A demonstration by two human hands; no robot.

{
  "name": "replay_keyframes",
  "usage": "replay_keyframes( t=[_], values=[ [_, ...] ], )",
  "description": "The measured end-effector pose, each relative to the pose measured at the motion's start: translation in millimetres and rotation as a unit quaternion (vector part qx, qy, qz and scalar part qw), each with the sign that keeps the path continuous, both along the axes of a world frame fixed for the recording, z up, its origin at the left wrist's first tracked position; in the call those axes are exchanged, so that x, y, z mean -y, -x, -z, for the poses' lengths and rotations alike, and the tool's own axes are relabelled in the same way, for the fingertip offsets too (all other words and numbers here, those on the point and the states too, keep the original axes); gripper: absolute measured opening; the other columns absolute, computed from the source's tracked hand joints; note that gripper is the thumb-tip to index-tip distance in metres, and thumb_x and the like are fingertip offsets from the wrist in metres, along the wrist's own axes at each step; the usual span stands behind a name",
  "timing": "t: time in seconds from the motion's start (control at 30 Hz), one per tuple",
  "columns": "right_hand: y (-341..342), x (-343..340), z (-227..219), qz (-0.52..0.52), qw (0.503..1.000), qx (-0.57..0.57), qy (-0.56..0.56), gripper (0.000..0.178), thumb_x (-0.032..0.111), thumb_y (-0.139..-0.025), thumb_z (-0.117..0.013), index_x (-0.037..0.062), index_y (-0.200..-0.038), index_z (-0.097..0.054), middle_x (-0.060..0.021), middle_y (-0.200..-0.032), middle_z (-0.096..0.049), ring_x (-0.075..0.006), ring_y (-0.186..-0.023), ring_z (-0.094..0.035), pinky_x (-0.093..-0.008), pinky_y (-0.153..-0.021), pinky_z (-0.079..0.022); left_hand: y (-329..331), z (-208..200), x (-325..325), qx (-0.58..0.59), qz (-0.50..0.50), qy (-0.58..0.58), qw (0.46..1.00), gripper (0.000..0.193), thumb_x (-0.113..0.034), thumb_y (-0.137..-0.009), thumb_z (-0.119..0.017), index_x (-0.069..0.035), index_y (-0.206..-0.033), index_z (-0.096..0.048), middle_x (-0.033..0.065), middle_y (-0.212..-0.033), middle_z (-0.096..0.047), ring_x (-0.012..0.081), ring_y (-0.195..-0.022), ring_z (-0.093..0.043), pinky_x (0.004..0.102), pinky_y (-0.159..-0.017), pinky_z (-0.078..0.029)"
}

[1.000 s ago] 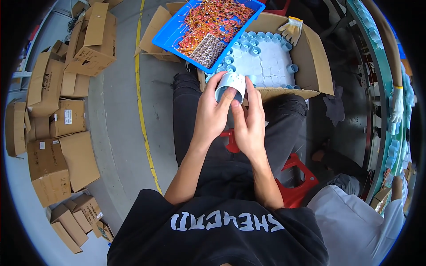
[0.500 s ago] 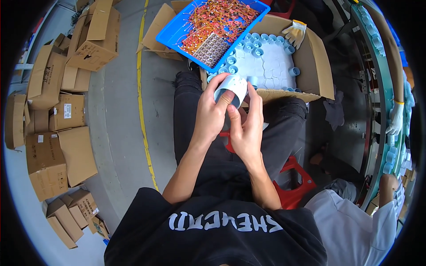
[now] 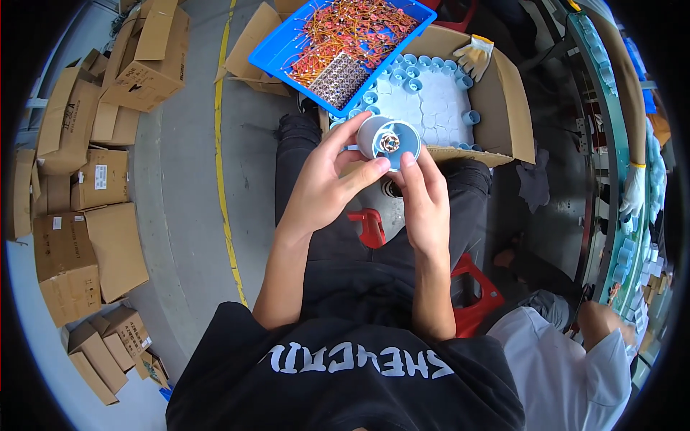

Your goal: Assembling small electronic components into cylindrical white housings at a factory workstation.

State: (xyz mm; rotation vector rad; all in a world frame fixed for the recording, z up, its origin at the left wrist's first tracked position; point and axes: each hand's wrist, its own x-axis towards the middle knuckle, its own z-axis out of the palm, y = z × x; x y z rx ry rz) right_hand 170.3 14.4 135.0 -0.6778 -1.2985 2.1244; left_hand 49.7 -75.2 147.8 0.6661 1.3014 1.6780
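Note:
Between my two hands is a light blue plastic cup-shaped housing (image 3: pixel 368 133), its open end tilted toward me. Inside it sits a small round metallic part (image 3: pixel 389 142). My left hand (image 3: pixel 327 179) is closed around the left side, thumb at the lower rim. My right hand (image 3: pixel 425 194) grips the right side, its thumb also on the rim. Just beyond them, a blue tray (image 3: pixel 270 56) carries orange wires with red pieces and a block of small metallic parts. The tray rests over an open cardboard box (image 3: pixel 514 108) holding several similar light blue housings (image 3: pixel 413 85).
A white work glove (image 3: pixel 474 57) lies on the box's far right edge. Cardboard boxes (image 3: pixel 68 251) are stacked at the left beyond a yellow floor line (image 3: pixel 228 215). A red stool (image 3: pixel 476 296) stands below. At right, a co-worker's gloved hand (image 3: pixel 633 190) is beside a green conveyor line (image 3: pixel 619 129).
My hands have turned the housing so its open end faces me, showing the metallic part inside. Both hands have spread further apart around it. The co-worker's gloved hand has shifted slightly.

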Motion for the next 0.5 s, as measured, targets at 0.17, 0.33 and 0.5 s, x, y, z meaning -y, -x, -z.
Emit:
replay_keyframes(
  t=[0.17,0.33,0.5],
  values=[
    [-4.6,4.4,-17.3,-0.015,0.999,0.04,-0.033,0.048,0.017,-0.099,-0.051,-0.0087,-0.138,-0.038,-0.0139,-0.127,-0.055,-0.0168,-0.117,-0.051,-0.0301,-0.101,-0.039,-0.1,2.0,6.2,-0.022,-0.02,-0.015,0.999,0.068,-0.014,-0.084,-0.073,0.008,-0.137,-0.038,0.0155,-0.126,-0.05,0.0191,-0.107,-0.059,0.0297,-0.088,-0.05],
    [-6.1,3.3,-19.6,-0.032,0.999,0.018,-0.02,0.049,0.02,-0.099,-0.052,-0.0082,-0.138,-0.039,-0.0145,-0.127,-0.055,-0.0179,-0.117,-0.052,-0.0311,-0.101,-0.039,-2.2,-5.2,11.2,-0.066,-0.028,-0.031,0.997,0.07,-0.012,-0.08,-0.075,0.007,-0.137,-0.039,0.0137,-0.126,-0.051,0.0193,-0.108,-0.057,0.0303,-0.091,-0.047],
    [-2.1,1.3,-21.9,-0.035,0.999,0.021,-0.023,0.048,0.027,-0.1,-0.047,-0.0076,-0.134,-0.043,-0.0157,-0.12,-0.058,-0.0215,-0.106,-0.059,-0.0339,-0.093,-0.046,-4.0,-13.3,14.5,-0.085,-0.031,-0.027,0.995,0.072,-0.009,-0.078,-0.076,0.005,-0.138,-0.039,0.0113,-0.125,-0.052,0.0179,-0.111,-0.053,0.0308,-0.096,-0.042]
  ],
)
